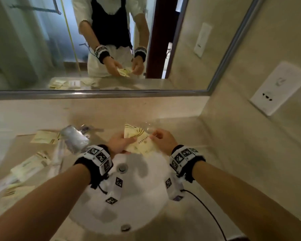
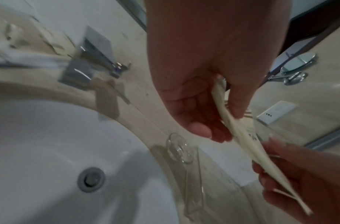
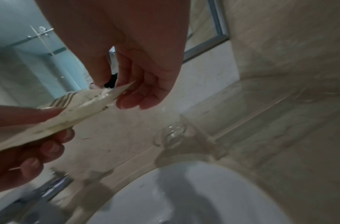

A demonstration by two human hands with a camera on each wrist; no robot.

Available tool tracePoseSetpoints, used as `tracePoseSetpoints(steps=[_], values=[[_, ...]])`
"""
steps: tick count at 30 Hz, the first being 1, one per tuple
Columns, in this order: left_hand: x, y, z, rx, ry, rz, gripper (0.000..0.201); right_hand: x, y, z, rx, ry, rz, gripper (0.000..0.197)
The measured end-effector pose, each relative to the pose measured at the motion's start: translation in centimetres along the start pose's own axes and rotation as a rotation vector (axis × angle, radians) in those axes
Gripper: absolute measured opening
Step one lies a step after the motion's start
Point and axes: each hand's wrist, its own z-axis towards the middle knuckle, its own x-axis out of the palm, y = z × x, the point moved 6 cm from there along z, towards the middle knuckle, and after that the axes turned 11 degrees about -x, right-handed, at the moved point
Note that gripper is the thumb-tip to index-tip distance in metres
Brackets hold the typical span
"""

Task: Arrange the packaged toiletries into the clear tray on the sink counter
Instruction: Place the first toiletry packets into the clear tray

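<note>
Over the back rim of the sink, both hands hold flat cream packets (image 1: pixel 143 144) with gold stripes; at least two lie stacked. My left hand (image 1: pixel 122 141) pinches their left end between thumb and fingers (image 2: pixel 223 121). My right hand (image 1: pixel 161 138) pinches the right corner (image 3: pixel 113 89). The packets (image 2: pixel 248 145) show edge-on in the left wrist view and slant across the right wrist view (image 3: pixel 79 109). The clear tray (image 1: pixel 149 126) lies on the counter just beyond the hands, hard to make out. Its round clear foot (image 2: pixel 178 148) and wall (image 3: pixel 242 128) show below the packets.
More cream packets (image 1: pixel 43 137) (image 1: pixel 30 166) lie on the counter to the left, beside a chrome faucet (image 1: pixel 75 138). The white basin (image 1: pixel 129 202) with its drain (image 1: pixel 122 168) sits beneath my wrists. A mirror (image 1: pixel 111 49) rises behind, and the right wall carries a socket plate (image 1: pixel 281 87).
</note>
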Motion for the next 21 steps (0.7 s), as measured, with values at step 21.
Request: tracePoseSetpoints(steps=[21], values=[[12.4, 2.2, 13.9, -0.161, -0.058, -0.158, 0.021, -6.4, -25.2, -0.9, 0.790, -0.268, 0.639, 0.040]])
